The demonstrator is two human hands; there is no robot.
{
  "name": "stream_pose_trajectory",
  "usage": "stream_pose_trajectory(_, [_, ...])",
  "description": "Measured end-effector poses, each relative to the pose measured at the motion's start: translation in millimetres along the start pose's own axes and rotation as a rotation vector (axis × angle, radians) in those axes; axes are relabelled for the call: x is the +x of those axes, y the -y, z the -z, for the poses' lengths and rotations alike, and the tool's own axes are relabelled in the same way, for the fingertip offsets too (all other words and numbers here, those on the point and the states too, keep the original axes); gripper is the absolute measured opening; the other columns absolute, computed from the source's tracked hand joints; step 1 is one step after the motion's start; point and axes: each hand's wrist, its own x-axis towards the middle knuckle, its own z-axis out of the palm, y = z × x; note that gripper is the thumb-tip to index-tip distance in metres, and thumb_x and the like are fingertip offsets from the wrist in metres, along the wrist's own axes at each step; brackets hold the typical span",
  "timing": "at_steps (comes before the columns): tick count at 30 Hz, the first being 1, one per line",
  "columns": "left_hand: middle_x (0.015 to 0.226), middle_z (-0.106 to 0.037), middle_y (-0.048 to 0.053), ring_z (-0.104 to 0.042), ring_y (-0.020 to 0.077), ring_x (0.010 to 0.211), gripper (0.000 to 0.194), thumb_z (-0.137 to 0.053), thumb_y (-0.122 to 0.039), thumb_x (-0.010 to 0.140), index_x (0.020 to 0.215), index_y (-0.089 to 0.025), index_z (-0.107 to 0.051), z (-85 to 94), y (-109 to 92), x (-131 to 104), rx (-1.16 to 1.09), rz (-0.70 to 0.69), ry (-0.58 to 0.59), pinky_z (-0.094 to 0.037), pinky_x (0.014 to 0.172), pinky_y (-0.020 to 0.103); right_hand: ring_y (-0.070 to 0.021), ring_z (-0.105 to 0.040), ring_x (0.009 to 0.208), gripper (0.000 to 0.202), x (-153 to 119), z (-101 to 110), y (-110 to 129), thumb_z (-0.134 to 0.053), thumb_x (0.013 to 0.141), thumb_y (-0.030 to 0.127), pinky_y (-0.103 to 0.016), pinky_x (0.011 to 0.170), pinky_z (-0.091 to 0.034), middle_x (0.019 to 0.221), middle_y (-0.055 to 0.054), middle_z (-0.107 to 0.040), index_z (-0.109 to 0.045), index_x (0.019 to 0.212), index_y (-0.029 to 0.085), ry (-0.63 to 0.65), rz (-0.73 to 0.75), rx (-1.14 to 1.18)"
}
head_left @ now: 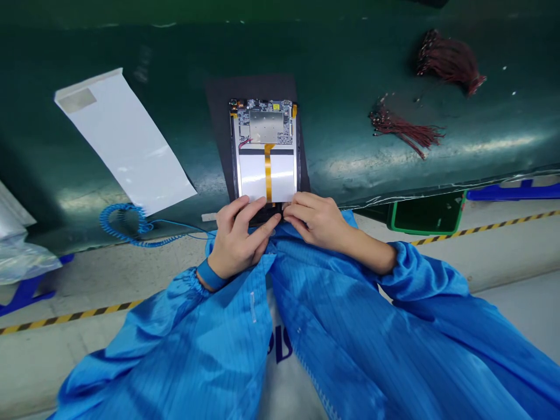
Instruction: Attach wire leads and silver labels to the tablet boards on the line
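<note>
An opened tablet (268,169) lies on a black mat (219,96) at the table's front edge. Its circuit board (266,123) is at the far end, with a silver battery (252,169) and an amber ribbon cable nearer me. At the tablet's near end, my left hand (240,233) rests with index and middle fingers stretched over the edge, its thumb reaching right. My right hand (317,219) is beside it, fingers pinched together at the near right corner. Whatever sits between those fingertips is too small or hidden to make out.
A white sheet (126,140) lies to the left, with a coiled blue wrist-strap cord (126,224) below it. Two bundles of thin red wires (450,61) lie at the right. A green-rimmed tray (426,213) is below the table edge. Clear plastic (26,256) lies far left.
</note>
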Motion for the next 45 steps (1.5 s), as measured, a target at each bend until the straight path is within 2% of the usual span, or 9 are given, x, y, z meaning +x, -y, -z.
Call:
stream_pose_trajectory(7, [0.146,-0.065,0.009,-0.050,0.0322,0.140,0.040,-0.070,-0.020,0.093,0.131,-0.032,-0.071,-0.9,-8.4,11.5,0.102,-0.020,-0.003,-0.048,0.109,0.051,-0.0202,-0.062,0.090,0.019,1.6,6.6,2.6,-0.051,0.108,0.024,-0.032,0.068,-0.040,0.099,-0.008,-0.070,-0.068,0.104,0.018,0.032,-0.056,-0.004])
stream_pose_trajectory(12, [0.145,-0.067,0.012,-0.049,0.0324,0.146,0.025,-0.069,-0.016,0.093,0.117,-0.022,-0.072,-7.1,-23.1,19.5,0.174,-0.061,-0.039,-0.040,0.118,0.053,-0.0199,-0.060,0.085,0.016,0.3,16.9,-0.6,-0.054,0.106,0.022,-0.032,0.068,-0.039,0.094,-0.007,-0.069,-0.067,0.099,0.018,-0.014,-0.107,-0.012])
stream_pose_trajectory(15, [0.149,-0.065,0.010,-0.050,0.0313,0.148,0.022,-0.065,-0.015,0.095,0.115,-0.022,-0.071,-7.6,-26.0,21.2,0.166,-0.032,-0.007,-0.034,0.123,0.055,-0.0196,-0.060,0.085,0.014,-1.1,22.5,-2.8,-0.056,0.105,0.021,-0.032,0.069,-0.039,0.093,-0.006,-0.068,-0.066,0.095,0.019,-0.020,-0.132,0.014])
stream_pose_trajectory(21, [0.153,-0.058,0.011,-0.049,0.0352,0.144,0.039,-0.062,-0.016,0.090,0.127,-0.027,-0.072,-1.8,-11.7,11.0,-0.007,0.150,-0.057,-0.047,0.114,0.059,-0.0176,-0.058,0.079,0.012,-3.0,24.4,-0.6,-0.055,0.104,0.021,-0.030,0.068,-0.038,0.091,-0.005,-0.066,-0.063,0.095,0.020,-0.026,-0.160,0.087])
stream_pose_trajectory(27, [0.147,-0.060,0.008,-0.047,0.0327,0.139,0.037,-0.063,-0.018,0.092,0.123,-0.033,-0.075,-5.1,-1.9,5.7,0.074,0.039,0.005,-0.048,0.112,0.055,-0.0164,-0.057,0.077,0.008,0.6,18.2,1.9,-0.055,0.098,0.018,-0.029,0.066,-0.037,0.088,-0.004,-0.063,-0.058,0.092,0.020,-0.037,-0.144,0.149])
stream_pose_trajectory(31, [0.147,-0.059,0.010,-0.046,0.0324,0.139,0.035,-0.066,-0.018,0.091,0.122,-0.032,-0.075,-6.0,0.6,9.7,0.053,-0.009,-0.024,-0.048,0.111,0.053,-0.0156,-0.056,0.075,0.006,6.2,10.8,-0.1,-0.055,0.092,0.015,-0.029,0.066,-0.037,0.086,-0.003,-0.061,-0.056,0.089,0.021,-0.082,-0.148,0.163])
stream_pose_trajectory(38, [0.144,-0.061,0.010,-0.047,0.0321,0.139,0.037,-0.067,-0.017,0.090,0.124,-0.032,-0.074,-7.7,1.5,5.9,0.066,0.009,0.014,-0.046,0.112,0.054,-0.0162,-0.054,0.075,0.008,18.8,0.8,-9.5,-0.055,0.087,0.013,-0.028,0.068,-0.039,0.086,-0.003,-0.061,-0.053,0.087,0.021,-0.077,-0.163,0.146])
stream_pose_trajectory(42, [0.137,-0.068,0.009,-0.052,0.0310,0.135,0.031,-0.068,-0.018,0.092,0.119,-0.032,-0.075,-12.4,-4.2,6.9,0.094,-0.021,-0.065,-0.044,0.111,0.053,-0.0169,-0.053,0.075,0.006,21.4,2.0,-6.2,-0.052,0.092,0.014,-0.028,0.068,-0.036,0.090,-0.006,-0.064,-0.056,0.092,0.019,-0.007,-0.194,0.071])
stream_pose_trajectory(45, [0.139,-0.071,0.006,-0.054,0.0291,0.137,0.025,-0.069,-0.015,0.093,0.112,-0.030,-0.073,-16.8,-15.4,11.8,0.105,0.002,-0.106,-0.038,0.116,0.052,-0.0180,-0.055,0.076,0.011,27.9,17.8,-7.0,-0.048,0.102,0.019,-0.030,0.067,-0.032,0.093,-0.008,-0.068,-0.059,0.100,0.017,0.143,-0.183,0.002])
